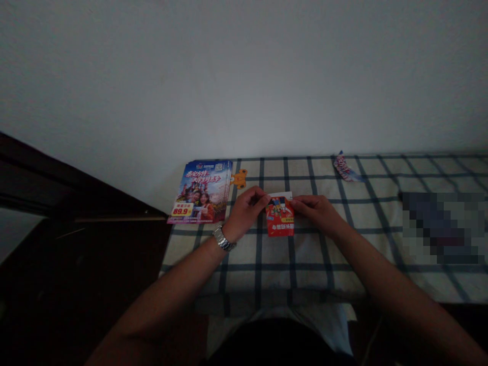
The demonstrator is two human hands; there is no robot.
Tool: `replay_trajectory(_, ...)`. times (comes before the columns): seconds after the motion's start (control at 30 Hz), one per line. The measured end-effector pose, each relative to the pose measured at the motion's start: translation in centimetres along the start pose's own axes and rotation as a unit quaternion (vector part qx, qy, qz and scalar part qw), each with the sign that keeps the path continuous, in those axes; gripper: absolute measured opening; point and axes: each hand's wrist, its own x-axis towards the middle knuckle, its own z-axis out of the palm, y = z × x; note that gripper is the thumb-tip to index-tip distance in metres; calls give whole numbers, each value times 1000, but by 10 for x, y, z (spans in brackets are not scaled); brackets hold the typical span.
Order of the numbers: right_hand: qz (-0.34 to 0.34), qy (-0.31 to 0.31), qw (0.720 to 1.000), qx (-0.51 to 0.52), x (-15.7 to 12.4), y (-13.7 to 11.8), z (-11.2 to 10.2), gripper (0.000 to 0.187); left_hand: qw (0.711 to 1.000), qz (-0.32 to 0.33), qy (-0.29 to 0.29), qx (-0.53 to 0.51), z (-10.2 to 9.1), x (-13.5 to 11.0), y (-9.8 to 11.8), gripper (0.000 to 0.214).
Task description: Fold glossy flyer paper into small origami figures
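Red and glossy-looking, a small printed leaflet [280,219] lies or hangs just above a checked cloth [275,279], squarely between the person's two hands; whether its lower edge touches the fabric I cannot tell. Its top edge shows a white strip, and the printed lettering near the bottom appears upside down. The left hand [246,213] pinches the upper left corner between thumb and forefinger, a silver metal watch [223,239] on that wrist, while the right hand [317,213] pinches the upper right corner the same way, its other fingers curled in. Left of the hands sits a stack of blue and pink flyers [200,190], the top one marked 89.9, with an orange bear shape [239,179] just beside it. Farther right, near the pale wall [244,76], is a crumpled colourful wrapper [343,168], and at the far right a dark object [442,229] is blurred by pixelation
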Motion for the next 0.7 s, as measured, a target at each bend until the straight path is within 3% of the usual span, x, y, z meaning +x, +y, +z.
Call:
replay_trajectory(0.13, 12, -14, 999, 35, -1, 0, 0, 38, 1000, 0, 8, 3, -1, 0, 1, 28)
replay_trajectory(0.57, -36, 27, 997, -63, -1, 2, -3, 40, 1000, -13, -14, -18, -1, 1, -2, 25)
replay_trajectory(0.7, -42, 25, 995, -90, -1, 1, -3, 40, 999, 4, -39, 31, -3, 1, 0, 20)
